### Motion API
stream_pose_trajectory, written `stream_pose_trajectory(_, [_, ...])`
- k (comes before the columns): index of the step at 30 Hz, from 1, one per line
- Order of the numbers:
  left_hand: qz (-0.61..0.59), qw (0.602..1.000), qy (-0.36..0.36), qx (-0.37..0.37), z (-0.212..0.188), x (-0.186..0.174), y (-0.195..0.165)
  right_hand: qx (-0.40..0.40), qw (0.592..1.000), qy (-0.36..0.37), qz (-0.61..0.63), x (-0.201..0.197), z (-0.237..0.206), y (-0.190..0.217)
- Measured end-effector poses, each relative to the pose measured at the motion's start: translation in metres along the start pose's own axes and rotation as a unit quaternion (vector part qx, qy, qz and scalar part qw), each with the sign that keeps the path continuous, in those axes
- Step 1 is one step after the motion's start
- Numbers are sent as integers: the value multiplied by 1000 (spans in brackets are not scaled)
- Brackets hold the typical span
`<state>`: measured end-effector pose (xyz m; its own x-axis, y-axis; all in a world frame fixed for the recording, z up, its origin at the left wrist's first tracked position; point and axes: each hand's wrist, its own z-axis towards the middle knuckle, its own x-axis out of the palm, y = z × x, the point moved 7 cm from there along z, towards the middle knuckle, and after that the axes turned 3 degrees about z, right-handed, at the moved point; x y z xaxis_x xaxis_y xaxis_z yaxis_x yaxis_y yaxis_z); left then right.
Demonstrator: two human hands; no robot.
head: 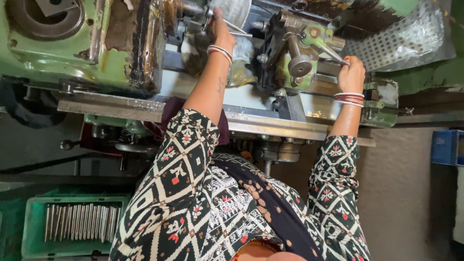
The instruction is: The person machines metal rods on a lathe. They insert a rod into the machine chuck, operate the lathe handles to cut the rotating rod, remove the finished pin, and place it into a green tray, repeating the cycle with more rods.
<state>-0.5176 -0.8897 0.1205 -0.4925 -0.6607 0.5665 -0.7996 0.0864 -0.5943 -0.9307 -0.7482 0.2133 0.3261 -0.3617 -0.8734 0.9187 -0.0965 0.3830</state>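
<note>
Workshop setting, worn green lathe (96, 53) across top of head view, grey floor below. Left hand (220, 29) up at thin metal rod (237, 30) near spindle, fingers closed around it. Right hand (352, 75) well apart, clamped on slim lever handle (333, 54) of tool carriage (295, 58). Bangles on both wrists. Green crate (34, 227) with metal rods (82, 221) on floor, lower left. Blue crate (447, 147) at right edge.
</note>
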Motion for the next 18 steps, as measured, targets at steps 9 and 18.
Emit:
stream_pose_trajectory(9, [128,984,-5,126,-2,-10,-8,-7,1000,-12,5,0,1,-1])
stream_pose_trajectory(18, [367,915,-102,132,-7,-22,-25,-3,1000,-15,7,0,2,-3])
